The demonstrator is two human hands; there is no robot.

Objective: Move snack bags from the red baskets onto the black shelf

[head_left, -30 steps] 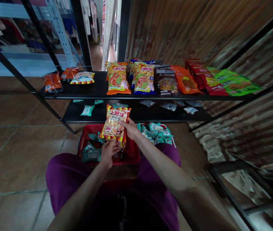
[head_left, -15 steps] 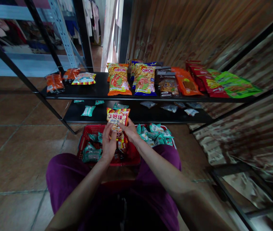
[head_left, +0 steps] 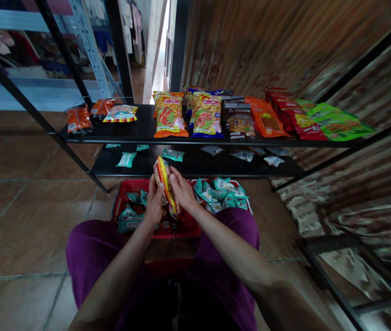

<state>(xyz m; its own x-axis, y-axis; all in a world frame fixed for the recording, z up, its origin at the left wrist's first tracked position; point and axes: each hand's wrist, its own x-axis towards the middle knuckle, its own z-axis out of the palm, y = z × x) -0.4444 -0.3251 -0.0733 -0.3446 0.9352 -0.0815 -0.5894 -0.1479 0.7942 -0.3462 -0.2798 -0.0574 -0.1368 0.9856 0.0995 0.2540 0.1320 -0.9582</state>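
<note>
Between my two hands is a red and yellow snack bag point(head_left: 163, 174), turned edge-on so that its yellow side faces up. My left hand point(head_left: 154, 200) grips its left side, thumb on the near face. From the right, my right hand point(head_left: 182, 191) presses against the other side with its fingers along the bag. Below them stands a red basket point(head_left: 121, 187) holding several teal packets point(head_left: 130, 219) and another yellow-red bag, partly covered by my hands. A second basket to the right holds a heap of teal and white packets point(head_left: 228, 188).
A black shelf rack point(head_left: 140, 133) stands in front. Its upper board carries orange packs point(head_left: 79, 119), upright snack bags point(head_left: 171, 115), brown, red and green bags point(head_left: 340, 122). Small packets point(head_left: 126, 159) lie on the lower board. A dark metal frame point(head_left: 340, 285) is at right.
The snack bag has turned from showing its printed front to showing its yellow edge. My right hand has shifted slightly left and lower around it.
</note>
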